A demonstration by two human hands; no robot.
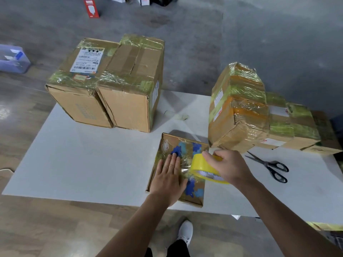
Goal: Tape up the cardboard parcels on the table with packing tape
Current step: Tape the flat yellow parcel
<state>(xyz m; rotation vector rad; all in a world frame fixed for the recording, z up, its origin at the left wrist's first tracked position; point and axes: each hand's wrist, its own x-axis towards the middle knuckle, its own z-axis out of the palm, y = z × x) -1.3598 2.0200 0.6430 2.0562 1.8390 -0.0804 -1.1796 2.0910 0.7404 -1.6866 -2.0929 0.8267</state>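
A flat cardboard parcel [196, 145] with blue flower prints lies at the white table's near edge. My left hand [169, 179] presses flat on its top, fingers straight, over a strip of clear tape. My right hand [229, 168] grips a yellow roll of packing tape [201, 166] at the parcel's right side, the tape running from the roll under my left hand. Two big taped boxes [111, 80] stand side by side at the far left. A stack of taped parcels [245, 108] sits at the far right.
Black-handled scissors [269, 166] lie on the white table [74, 164] to the right of my right hand. A crumpled scrap of tape [176, 115] lies between the box groups. A lilac plastic bin [13, 58] stands on the floor at far left.
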